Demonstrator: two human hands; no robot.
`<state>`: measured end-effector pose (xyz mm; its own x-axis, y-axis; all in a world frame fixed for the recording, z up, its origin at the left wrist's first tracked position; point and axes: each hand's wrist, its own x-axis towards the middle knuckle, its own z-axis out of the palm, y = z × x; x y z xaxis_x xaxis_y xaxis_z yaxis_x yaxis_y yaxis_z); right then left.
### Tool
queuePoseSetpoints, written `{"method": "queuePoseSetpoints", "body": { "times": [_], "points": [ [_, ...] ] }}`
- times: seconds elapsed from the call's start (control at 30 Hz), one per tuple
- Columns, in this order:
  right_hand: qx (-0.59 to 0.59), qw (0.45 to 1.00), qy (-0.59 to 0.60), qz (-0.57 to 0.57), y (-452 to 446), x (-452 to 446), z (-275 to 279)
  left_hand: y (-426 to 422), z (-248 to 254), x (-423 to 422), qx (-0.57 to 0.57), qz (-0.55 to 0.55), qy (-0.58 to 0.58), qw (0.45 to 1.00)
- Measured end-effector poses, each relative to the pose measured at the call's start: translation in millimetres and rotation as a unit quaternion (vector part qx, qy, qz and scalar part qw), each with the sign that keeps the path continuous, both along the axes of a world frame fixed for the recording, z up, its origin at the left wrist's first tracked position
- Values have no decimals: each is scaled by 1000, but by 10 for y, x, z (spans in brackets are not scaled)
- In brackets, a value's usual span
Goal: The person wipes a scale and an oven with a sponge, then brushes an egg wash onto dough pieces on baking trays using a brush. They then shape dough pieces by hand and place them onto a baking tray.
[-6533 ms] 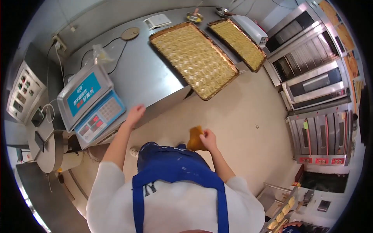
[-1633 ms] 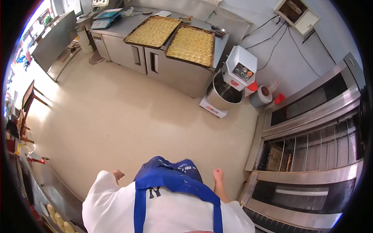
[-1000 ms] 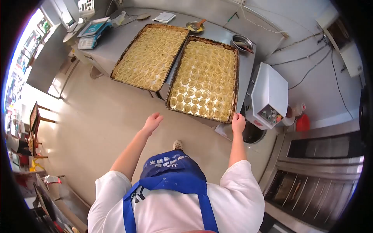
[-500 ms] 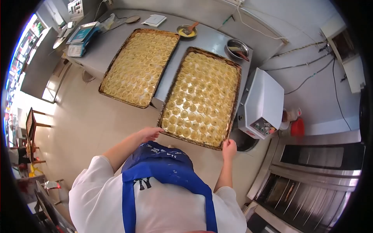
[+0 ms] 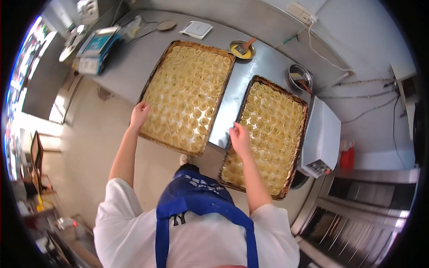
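Left tray (image 5: 185,96) lay lengthwise across tabletop (image 5: 129,62) edge.
Left hand (image 5: 139,116) by its rim, right hand (image 5: 241,140) by right tray (image 5: 270,138); I couldn't tell either grip's state.

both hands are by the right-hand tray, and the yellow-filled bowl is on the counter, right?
Not quite: in the head view, only the right hand is by the right-hand tray; the left hand is at the left-hand tray. The rest stands.

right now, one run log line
left hand: at edge of left tray | right hand: at edge of right tray | trays: jutting past counter
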<state>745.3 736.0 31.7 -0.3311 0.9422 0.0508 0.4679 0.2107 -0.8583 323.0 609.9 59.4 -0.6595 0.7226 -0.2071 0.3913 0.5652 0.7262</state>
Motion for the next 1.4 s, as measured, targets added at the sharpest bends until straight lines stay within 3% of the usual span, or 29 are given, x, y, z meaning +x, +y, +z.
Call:
{"method": "queuePoseSetpoints", "body": {
  "times": [0.07, 0.2, 0.23, 0.33, 0.37, 0.4, 0.47, 0.57, 0.6, 0.67, 0.77, 0.87, 0.93, 0.97, 1.07, 1.13, 1.23, 1.3, 1.4],
  "points": [
    [26, 997, -62, -26, 294, -560, -214, 165, -297, -570, -89, -34, 100, 990],
    [-85, 981, -143, -102, 619, -1123, -191, 467, -168, -623, -206, -24, 145, 968],
    [-124, 978, -139, -98, 650, -1172, -158, 516, -162, -646, -210, -25, 110, 971],
    [-165, 970, -119, -136, 683, -1229, -197, 568, -314, -843, -80, -9, -75, 994],
    [-197, 965, -88, -147, 712, -1242, -207, 576, -324, -826, -102, 50, -11, 993],
    [-227, 959, -56, -157, 760, -1261, -271, 636, -238, -784, -68, 73, -95, 990],
    [-295, 933, 14, -204, 755, -1323, -312, 677, -129, -745, -11, 116, -261, 958],
    [-386, 874, 122, -269, 787, -1411, -234, 714, -29, -683, 53, 185, -399, 897],
    [-367, 861, 146, -320, 767, -1476, -299, 687, -62, -714, 68, 186, -417, 887],
    [-339, 881, 89, -317, 587, -1462, -26, 637, -181, -860, 100, 192, -454, 864],
    [-359, 875, 162, -281, 354, -1310, 151, 588, 207, -635, 74, 218, -399, 887],
    [-293, 855, 286, -318, 15, -1185, 96, 444, 181, -726, 153, 155, -419, 881],
    [-298, 788, 409, -352, -163, -1052, 358, 494, 504, -575, 153, 91, -433, 884],
    [-304, 778, 400, -378, -209, -954, 666, 535, 639, -489, 154, 62, -431, 887],
    [-307, 743, 481, -350, -418, -638, 771, 736, 822, -337, 153, -3, -396, 905],
    [-294, 714, 499, -394, -549, -359, 957, 952, 855, 26, 143, -21, -353, 925],
    [-255, 669, 517, -469, -653, -120, 1053, 1428, 1072, 529, 99, -81, -385, 914],
    [-274, 667, 491, -490, -702, -271, 1208, 1708, 1086, 419, 62, -91, -399, 910],
    [-258, 659, 506, -494, -814, 110, 1069, 1873, 1188, 932, 15, -114, -400, 909]
  ]
}}
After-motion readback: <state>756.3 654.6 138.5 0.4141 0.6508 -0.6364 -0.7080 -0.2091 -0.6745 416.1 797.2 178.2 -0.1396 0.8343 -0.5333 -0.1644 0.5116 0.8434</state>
